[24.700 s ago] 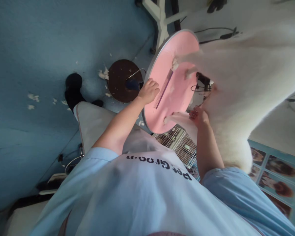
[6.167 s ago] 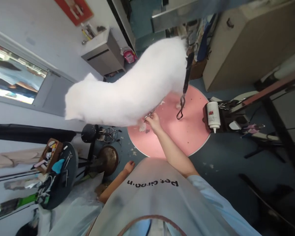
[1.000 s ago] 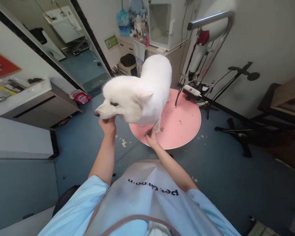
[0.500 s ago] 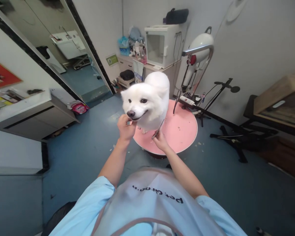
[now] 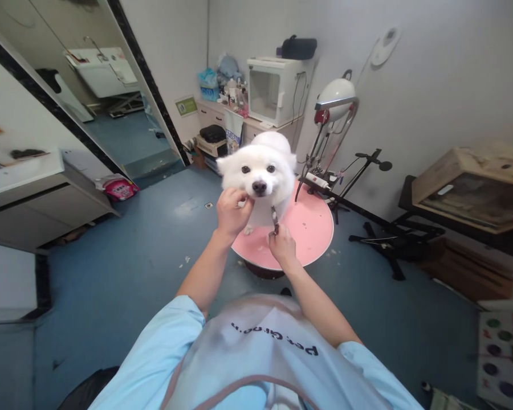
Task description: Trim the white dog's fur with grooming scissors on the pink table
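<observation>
A fluffy white dog point(image 5: 260, 171) stands on a round pink grooming table point(image 5: 308, 230) and faces me. My left hand point(image 5: 233, 210) grips the fur under its chin, at the left side of the muzzle. My right hand point(image 5: 282, 246) holds a pair of scissors point(image 5: 274, 219), tips pointing up toward the dog's chest just below the jaw. Both arms reach out over my light blue sleeves and grey apron.
A stand dryer with a white head point(image 5: 336, 99) and a black boom stand point(image 5: 367, 165) rise behind the table. A white cabinet point(image 5: 271, 91) on a counter lies beyond. A wooden box point(image 5: 474, 182) sits right, a grey shelf point(image 5: 38, 193) left. Fur clippings dot the blue floor.
The dog has turned its head from side-on to face me squarely. My left hand stayed under its chin; my right hand has swung the scissors upright below the jaw.
</observation>
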A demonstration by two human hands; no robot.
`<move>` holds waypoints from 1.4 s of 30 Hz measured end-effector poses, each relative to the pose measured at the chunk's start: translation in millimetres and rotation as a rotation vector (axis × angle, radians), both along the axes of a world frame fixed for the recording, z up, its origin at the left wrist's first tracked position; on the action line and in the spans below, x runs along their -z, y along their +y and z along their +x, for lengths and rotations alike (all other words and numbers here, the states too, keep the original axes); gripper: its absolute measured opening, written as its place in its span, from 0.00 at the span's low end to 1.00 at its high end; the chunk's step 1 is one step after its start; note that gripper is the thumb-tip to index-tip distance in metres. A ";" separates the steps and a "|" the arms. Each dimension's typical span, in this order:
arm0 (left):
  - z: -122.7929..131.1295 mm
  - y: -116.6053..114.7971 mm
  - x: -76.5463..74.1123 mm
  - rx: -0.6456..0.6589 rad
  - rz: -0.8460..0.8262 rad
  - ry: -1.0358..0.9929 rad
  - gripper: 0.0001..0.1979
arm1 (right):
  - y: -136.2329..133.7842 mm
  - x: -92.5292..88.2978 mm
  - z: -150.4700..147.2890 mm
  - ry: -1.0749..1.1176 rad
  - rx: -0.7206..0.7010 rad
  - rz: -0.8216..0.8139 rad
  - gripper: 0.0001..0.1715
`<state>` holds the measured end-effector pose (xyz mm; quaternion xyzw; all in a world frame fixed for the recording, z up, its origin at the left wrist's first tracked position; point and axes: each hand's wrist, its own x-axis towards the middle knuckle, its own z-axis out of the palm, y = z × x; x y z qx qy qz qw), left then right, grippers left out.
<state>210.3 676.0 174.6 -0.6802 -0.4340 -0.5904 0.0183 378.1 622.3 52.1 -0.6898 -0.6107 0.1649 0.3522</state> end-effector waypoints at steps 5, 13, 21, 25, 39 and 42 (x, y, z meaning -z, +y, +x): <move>0.5 -0.2 -0.9 0.005 0.019 0.060 0.09 | -3.4 -10.3 -12.9 -0.106 0.046 0.011 0.19; -2.1 -1.1 9.0 0.036 0.069 0.061 0.09 | -4.2 -32.6 -0.7 -0.147 0.003 0.032 0.21; -14.3 0.1 12.0 0.024 0.012 0.001 0.12 | 7.6 -48.3 22.5 -0.088 -0.142 0.057 0.18; -20.9 -0.1 11.3 0.012 0.027 -0.004 0.12 | 13.6 -55.2 32.3 -0.027 -0.182 0.043 0.14; -34.7 -9.1 19.4 -0.152 -0.006 -0.048 0.16 | 45.4 -72.2 59.6 0.130 -0.480 -0.054 0.11; -35.5 -10.9 22.0 -0.200 -0.035 -0.069 0.15 | 52.6 -76.2 65.8 0.179 -0.513 -0.086 0.11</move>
